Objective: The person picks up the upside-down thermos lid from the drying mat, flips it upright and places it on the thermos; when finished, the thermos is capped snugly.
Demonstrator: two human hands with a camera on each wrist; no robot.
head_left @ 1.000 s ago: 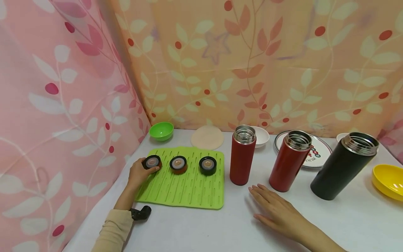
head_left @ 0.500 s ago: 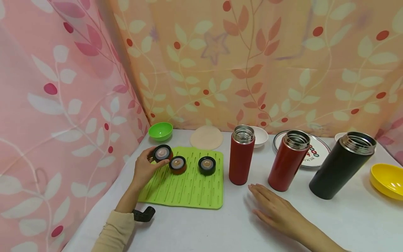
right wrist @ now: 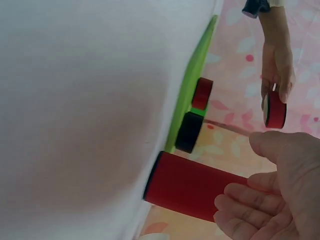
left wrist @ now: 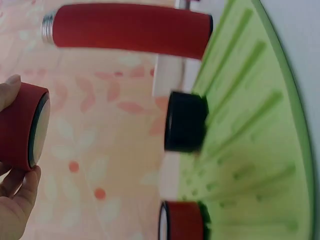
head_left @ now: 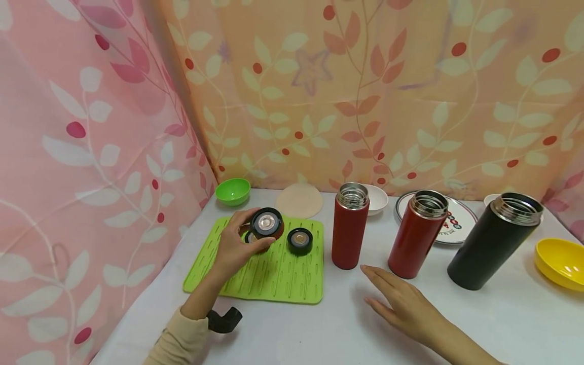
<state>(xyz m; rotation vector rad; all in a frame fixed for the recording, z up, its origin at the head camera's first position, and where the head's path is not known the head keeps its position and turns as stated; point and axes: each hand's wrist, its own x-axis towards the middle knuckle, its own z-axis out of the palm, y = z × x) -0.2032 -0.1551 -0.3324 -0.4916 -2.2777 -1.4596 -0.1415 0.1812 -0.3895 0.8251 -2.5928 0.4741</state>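
My left hand [head_left: 232, 256] grips a red bottle lid [head_left: 278, 233] with a black rim between thumb and fingers, raised over the ribbed green mat [head_left: 285, 284]. Its pale underside faces me. Behind it, a second red lid [left wrist: 186, 220] on the mat is mostly hidden in the head view. A black lid [head_left: 300, 245] sits on the mat to its right. My right hand [head_left: 406, 304] is held low with fingers extended, holding nothing, in front of an uncapped red bottle [head_left: 348, 238]. Another uncapped red bottle [head_left: 415, 246] and a larger black one [head_left: 483, 251] stand further right.
Along the back are a green bowl [head_left: 233, 192], a flat beige disc [head_left: 298, 199], a white bowl [head_left: 378, 200] and a printed plate [head_left: 456, 235]. At far right stands a yellow bowl [head_left: 558, 266]. Patterned cloth [head_left: 274, 111] hangs behind and on the left.
My left hand has lifted the leftmost red lid off the mat and carried it rightward, over the second red lid. My right hand has stayed almost still.
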